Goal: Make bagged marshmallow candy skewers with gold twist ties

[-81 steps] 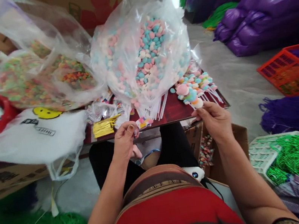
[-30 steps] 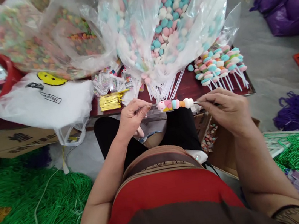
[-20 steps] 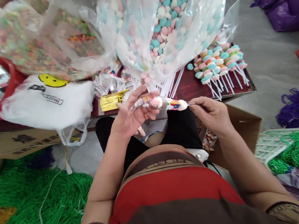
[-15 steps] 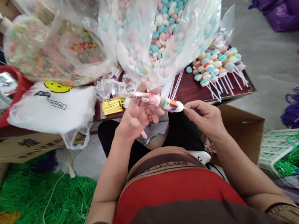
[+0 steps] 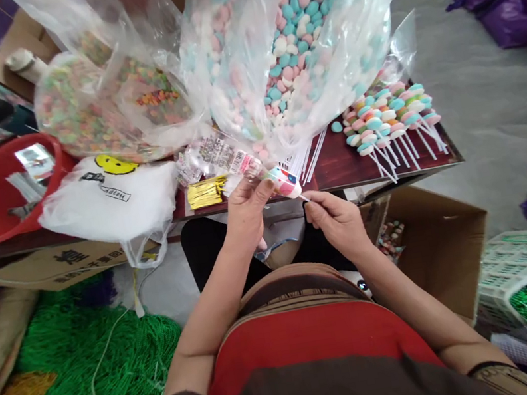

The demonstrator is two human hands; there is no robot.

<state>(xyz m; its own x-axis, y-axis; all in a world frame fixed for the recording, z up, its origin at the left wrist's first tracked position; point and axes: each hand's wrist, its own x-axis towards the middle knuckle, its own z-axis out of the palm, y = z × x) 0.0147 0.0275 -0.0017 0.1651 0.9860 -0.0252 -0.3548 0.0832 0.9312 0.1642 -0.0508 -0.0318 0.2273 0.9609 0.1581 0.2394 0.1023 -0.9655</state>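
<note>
My left hand [image 5: 248, 203] is closed round a clear printed wrapper [image 5: 229, 158] with a candy skewer [image 5: 284, 182] pushed into it. My right hand [image 5: 335, 216] pinches the skewer's white stick just right of the candy. Both hands meet at the front edge of a dark red table [image 5: 334, 171]. Behind them stands a big clear bag of pink, blue and white candies [image 5: 287, 38]. A row of finished candy skewers [image 5: 386, 119] lies on the table's right part.
A bag of mixed coloured candies [image 5: 92, 111], a white smiley bag [image 5: 109, 196], gold twist ties [image 5: 205, 192] and a red basin [image 5: 0, 194] sit to the left. An open cardboard box [image 5: 433, 243] stands at my right knee. Green beads [image 5: 71, 378] cover the floor.
The skewer, held bare between both hands a second ago, has gone into the wrapper. My left hand closed round it and my right hand slid in close along the stick.
</note>
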